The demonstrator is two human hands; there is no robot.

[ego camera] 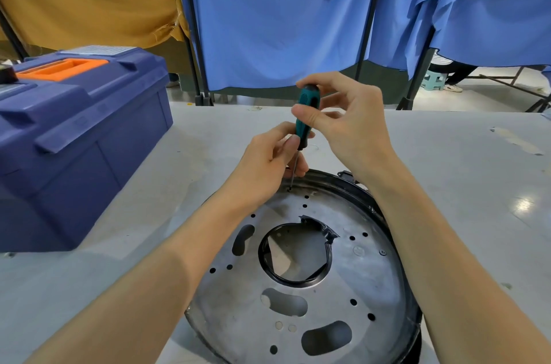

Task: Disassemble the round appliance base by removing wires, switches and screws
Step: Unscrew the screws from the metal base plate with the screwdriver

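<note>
The round appliance base [351,283] lies flat on the grey worktop [447,155], directly in front of the person, metal plate facing up. The right hand [348,122] pinches the upper handle of a green screwdriver [307,113] between thumb and fingers; the left hand [268,161] pinches the lower end of the handle and steadies the shank. The tip sits upright on a screw [289,189] at the far edge of the plate. No wires or switches show on this face, and most holes in the plate are empty, so the work appears well advanced. Outstanding, as judged: the screw under the tip and a second screw head [382,252] near the right rim. The underside cannot be assessed. A closed blue toolbox [80,137] stands to the left
</note>
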